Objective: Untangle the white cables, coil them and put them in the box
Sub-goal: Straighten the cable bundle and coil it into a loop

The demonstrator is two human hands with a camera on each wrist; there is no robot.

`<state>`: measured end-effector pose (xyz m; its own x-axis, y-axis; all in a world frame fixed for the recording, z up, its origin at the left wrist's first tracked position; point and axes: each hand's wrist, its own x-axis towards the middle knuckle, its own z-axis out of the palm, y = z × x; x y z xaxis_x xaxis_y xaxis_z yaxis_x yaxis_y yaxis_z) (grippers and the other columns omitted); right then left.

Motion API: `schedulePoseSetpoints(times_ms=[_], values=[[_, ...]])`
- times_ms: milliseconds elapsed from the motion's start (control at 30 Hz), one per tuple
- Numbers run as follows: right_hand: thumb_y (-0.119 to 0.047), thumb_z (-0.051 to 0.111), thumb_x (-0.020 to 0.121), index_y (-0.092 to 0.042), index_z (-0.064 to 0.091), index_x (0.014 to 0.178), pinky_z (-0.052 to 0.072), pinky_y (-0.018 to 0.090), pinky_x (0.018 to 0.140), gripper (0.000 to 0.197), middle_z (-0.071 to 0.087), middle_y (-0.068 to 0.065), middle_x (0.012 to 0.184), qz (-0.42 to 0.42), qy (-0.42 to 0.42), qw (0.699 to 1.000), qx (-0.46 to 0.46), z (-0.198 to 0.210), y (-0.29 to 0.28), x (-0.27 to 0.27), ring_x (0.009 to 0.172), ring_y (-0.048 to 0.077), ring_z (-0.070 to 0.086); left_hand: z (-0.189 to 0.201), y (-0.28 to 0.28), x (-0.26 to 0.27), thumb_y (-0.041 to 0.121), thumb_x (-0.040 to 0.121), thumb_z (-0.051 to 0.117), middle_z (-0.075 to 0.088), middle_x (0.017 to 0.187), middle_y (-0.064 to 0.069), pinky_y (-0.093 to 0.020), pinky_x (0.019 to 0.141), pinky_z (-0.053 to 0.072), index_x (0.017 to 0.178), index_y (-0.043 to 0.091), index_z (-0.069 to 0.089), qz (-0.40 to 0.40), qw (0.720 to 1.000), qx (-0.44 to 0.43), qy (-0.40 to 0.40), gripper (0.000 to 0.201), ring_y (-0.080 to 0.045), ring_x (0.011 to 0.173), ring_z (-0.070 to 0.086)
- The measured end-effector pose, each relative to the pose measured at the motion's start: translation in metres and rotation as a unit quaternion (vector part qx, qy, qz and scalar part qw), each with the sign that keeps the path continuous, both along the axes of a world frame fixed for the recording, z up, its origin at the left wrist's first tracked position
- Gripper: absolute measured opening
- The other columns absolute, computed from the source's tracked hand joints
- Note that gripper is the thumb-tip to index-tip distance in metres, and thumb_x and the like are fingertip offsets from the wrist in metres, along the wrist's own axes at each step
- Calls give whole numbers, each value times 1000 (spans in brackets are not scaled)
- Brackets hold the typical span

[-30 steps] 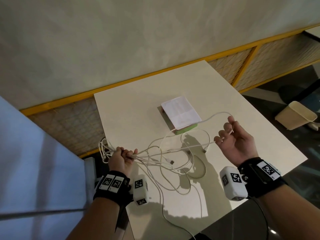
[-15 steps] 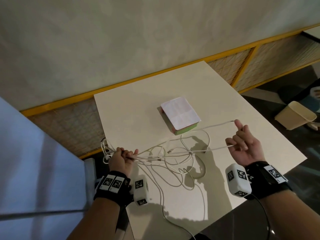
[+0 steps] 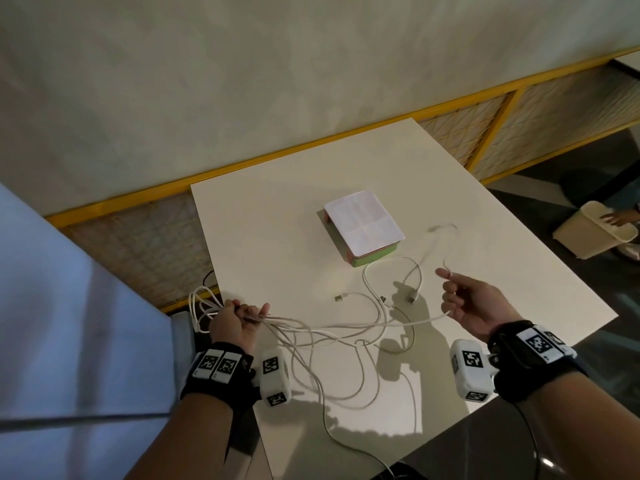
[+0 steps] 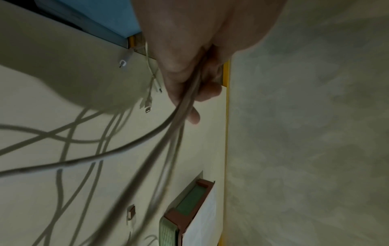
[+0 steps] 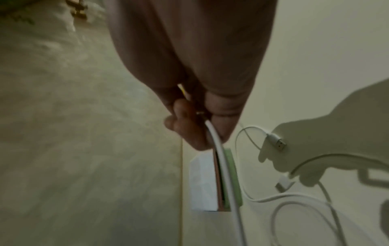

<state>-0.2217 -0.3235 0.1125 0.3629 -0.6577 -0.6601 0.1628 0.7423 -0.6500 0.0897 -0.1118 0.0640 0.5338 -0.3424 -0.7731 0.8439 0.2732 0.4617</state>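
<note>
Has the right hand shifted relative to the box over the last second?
Yes. The right hand, pinching one white cable, has dropped toward the table's near edge, farther from the box.

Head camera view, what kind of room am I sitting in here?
Probably an office or cafe-style seating corner: a plain white table against a wall, a yellow-framed lattice partition behind it, and a beige wastebasket on the dark floor.

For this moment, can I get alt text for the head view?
Two hands stretch tangled white cables above a white table: the left hand grips a bundle, the right hand pinches one cable. Behind the loose loops sits a box with a sheet of paper on top.
</note>
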Motion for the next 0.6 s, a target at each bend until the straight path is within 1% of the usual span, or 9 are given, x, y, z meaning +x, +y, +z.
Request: schedulePoseSetpoints(times_ms=[100, 167, 233, 300, 367, 433, 500, 533, 600], values=[[-9, 40, 94, -4, 56, 93, 48, 22, 41, 16, 48, 0, 49, 3, 78, 997, -1, -10, 2, 1, 37, 10, 39, 6, 1, 1, 19, 104, 29, 34, 34, 3, -45, 88, 45, 65, 15, 37, 10, 1000, -16, 2, 40, -16, 49, 34], [-4, 38, 94, -2, 53, 85, 55, 26, 46, 17, 52, 3, 46, -15, 106, 994, 7, -16, 4, -4, 38, 13, 48, 13, 1, 2, 18, 104, 30, 35, 36, 4, -43, 79, 47, 64, 15, 37, 10, 999, -35, -10, 40, -13, 39, 39], [-2, 39, 93, -1, 51, 83, 56, 31, 49, 15, 59, 11, 57, -14, 169, 986, 1, -20, 6, -10, 45, 20, 56, 25, 1, 2, 16, 104, 29, 35, 38, 4, -41, 74, 48, 65, 15, 37, 8, 997, -68, -28, 40, -11, 32, 40], [-10, 49, 91, 5, 54, 100, 56, 42, 70, 18, 61, 20, 90, 54, 351, 932, -77, -24, 6, -9, 74, 30, 62, 38, -2, -1, 17, 104, 28, 36, 39, 4, -40, 73, 49, 66, 15, 38, 6, 994, -98, -45, 39, -10, 33, 40], [-26, 63, 85, 2, 43, 132, 40, 44, 103, 58, 51, 21, 129, 147, 483, 834, -223, -20, 14, 11, 117, 33, 51, 49, -5, -8, 19, 104, 29, 37, 41, 4, -40, 73, 50, 68, 15, 39, 1, 991, -121, -57, 38, -10, 34, 41], [-35, 70, 79, -8, 30, 143, 25, 34, 113, 80, 36, 6, 146, 259, 369, 819, -355, 3, 46, 56, 135, 19, 33, 56, -11, -18, 21, 104, 30, 38, 42, 3, -41, 73, 50, 69, 15, 40, -6, 988, -139, -59, 38, -10, 35, 43], [-41, 69, 79, -16, 19, 147, 21, 28, 113, 89, 32, -6, 145, 435, 223, 776, -398, 26, 88, 111, 135, 9, 29, 62, -16, -28, 23, 104, 31, 37, 42, 3, -42, 74, 50, 68, 15, 41, -12, 987, -149, -58, 38, -11, 36, 43], [-42, 69, 79, -17, 21, 147, 27, 27, 109, 86, 37, -6, 142, 500, 192, 741, -405, 31, 105, 134, 131, 11, 36, 64, -19, -31, 23, 104, 31, 37, 42, 3, -42, 74, 49, 68, 15, 41, -12, 987, -153, -56, 38, -11, 35, 42], [-34, 66, 81, -9, 45, 130, 42, 29, 89, 59, 60, 2, 118, 556, 163, 696, -423, 32, 126, 166, 104, 20, 58, 70, -20, -32, 24, 104, 31, 36, 42, 4, -41, 73, 49, 68, 15, 41, -4, 986, -156, -49, 39, -10, 34, 40]])
